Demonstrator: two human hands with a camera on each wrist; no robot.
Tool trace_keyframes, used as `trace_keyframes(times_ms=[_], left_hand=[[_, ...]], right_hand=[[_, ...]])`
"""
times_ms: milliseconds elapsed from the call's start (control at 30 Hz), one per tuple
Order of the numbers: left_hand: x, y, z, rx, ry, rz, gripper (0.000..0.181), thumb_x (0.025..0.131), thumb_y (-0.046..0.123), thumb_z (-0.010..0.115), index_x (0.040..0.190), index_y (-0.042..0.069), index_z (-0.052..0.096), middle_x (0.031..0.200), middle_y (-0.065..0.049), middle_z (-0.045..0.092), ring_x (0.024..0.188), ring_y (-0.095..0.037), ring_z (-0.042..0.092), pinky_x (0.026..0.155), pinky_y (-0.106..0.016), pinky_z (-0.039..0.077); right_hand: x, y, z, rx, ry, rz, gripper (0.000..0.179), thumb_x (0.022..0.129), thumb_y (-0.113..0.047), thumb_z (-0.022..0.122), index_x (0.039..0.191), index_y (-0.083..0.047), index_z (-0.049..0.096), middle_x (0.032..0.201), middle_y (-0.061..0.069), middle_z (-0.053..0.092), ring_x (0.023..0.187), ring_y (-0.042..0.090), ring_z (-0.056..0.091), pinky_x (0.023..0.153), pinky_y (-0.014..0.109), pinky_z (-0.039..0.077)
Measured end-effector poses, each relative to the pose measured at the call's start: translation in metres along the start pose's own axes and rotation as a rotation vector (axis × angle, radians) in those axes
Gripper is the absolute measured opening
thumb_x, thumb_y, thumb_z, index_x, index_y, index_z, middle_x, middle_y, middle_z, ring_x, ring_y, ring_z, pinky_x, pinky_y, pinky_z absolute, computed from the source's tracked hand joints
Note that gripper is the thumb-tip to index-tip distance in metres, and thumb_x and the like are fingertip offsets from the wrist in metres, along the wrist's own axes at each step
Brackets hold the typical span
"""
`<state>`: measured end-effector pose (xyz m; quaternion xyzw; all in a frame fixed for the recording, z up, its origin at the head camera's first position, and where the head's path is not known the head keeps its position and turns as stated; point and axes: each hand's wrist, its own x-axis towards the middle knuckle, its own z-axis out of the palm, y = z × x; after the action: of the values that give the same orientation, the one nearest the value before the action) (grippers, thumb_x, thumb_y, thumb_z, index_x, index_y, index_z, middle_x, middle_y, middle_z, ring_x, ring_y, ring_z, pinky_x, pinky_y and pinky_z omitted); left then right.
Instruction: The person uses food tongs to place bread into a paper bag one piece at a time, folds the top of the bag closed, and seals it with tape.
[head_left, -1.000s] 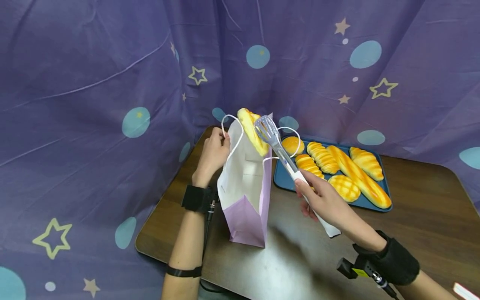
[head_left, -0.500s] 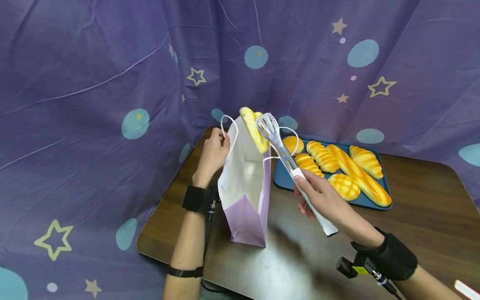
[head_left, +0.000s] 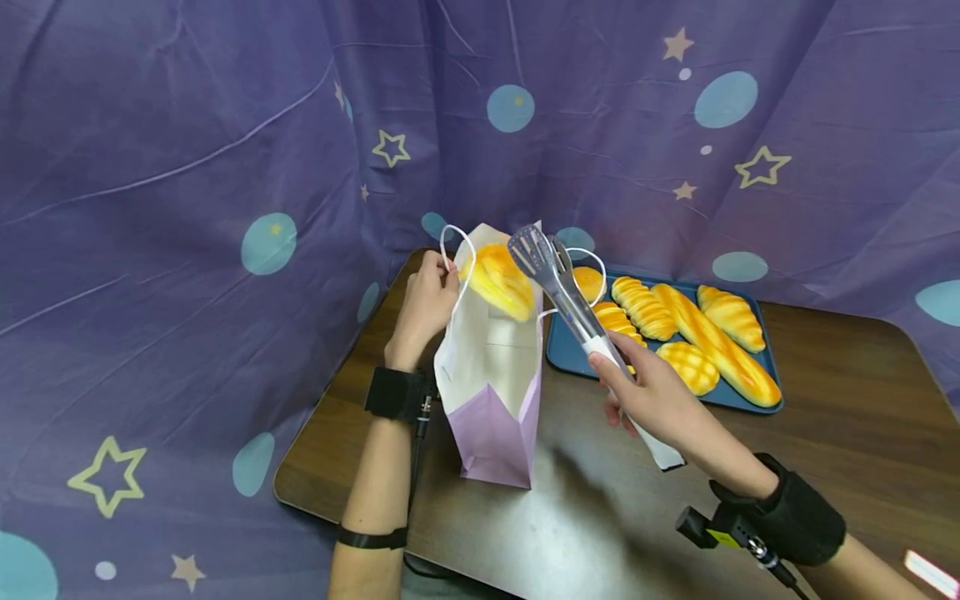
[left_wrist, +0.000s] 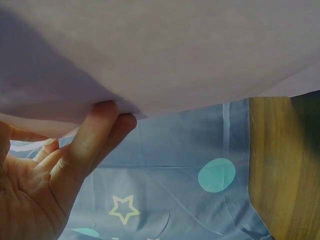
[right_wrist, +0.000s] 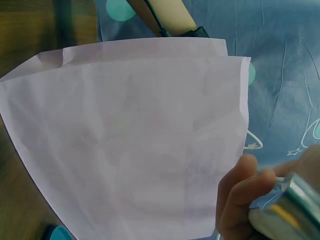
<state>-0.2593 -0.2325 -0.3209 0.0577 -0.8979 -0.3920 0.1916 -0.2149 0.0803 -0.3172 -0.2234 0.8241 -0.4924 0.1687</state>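
Note:
A lilac paper bag (head_left: 495, 442) with white cord handles stands upright on the table, its mouth spread. My left hand (head_left: 431, 300) pinches its left rim beside the handle; in the left wrist view, fingertips (left_wrist: 106, 109) press on the paper. A yellow-orange piece of bread (head_left: 501, 283), blurred, is within the bag's mouth, apart from the tongs. Metal tongs (head_left: 573, 304) with white grips are in my right hand (head_left: 656, 387), their two arms apart over the right rim. The right wrist view has the bag's side (right_wrist: 135, 140) and curled fingers (right_wrist: 240, 192) at the tongs.
A blue tray (head_left: 570, 358) of bread lies right of the bag: a round bun (head_left: 588, 284), a long loaf (head_left: 716, 346), a crisscross bun (head_left: 687, 368) and several rolls. A purple patterned curtain (head_left: 600, 108) hangs behind the table (head_left: 840, 375).
The tongs' arms have spread and the bread has come away from them, dropping lower into the bag's mouth. The left hand stays at the rim.

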Motion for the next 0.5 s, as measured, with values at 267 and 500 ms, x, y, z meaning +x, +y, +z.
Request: trace_keyframes(times_ms=[267,500], left_hand=[[0.001,0.003,0.004,0.01,-0.011,-0.004,0.014,0.103,0.014,0.05,0.111,0.003,0.054,0.099,-0.015,0.068,0.087,-0.031,0.062,0.077,-0.044,0.049],[0.0,0.004,0.004,0.01,-0.021,-0.01,0.017,0.104,0.016,0.049,0.113,0.003,0.054,0.106,-0.016,0.069,0.09,-0.031,0.062,0.079,-0.045,0.049]], right_hand=[[-0.007,0.004,-0.011,-0.017,0.034,0.016,0.06,0.105,-0.046,0.049,0.149,-0.008,0.032,0.08,0.016,0.057,0.054,0.031,0.058,0.042,0.038,0.047],[-0.015,0.002,-0.039,-0.097,0.11,-0.076,0.057,0.106,-0.04,0.049,0.152,-0.011,0.031,0.076,0.016,0.056,0.052,0.027,0.056,0.045,0.036,0.047]])
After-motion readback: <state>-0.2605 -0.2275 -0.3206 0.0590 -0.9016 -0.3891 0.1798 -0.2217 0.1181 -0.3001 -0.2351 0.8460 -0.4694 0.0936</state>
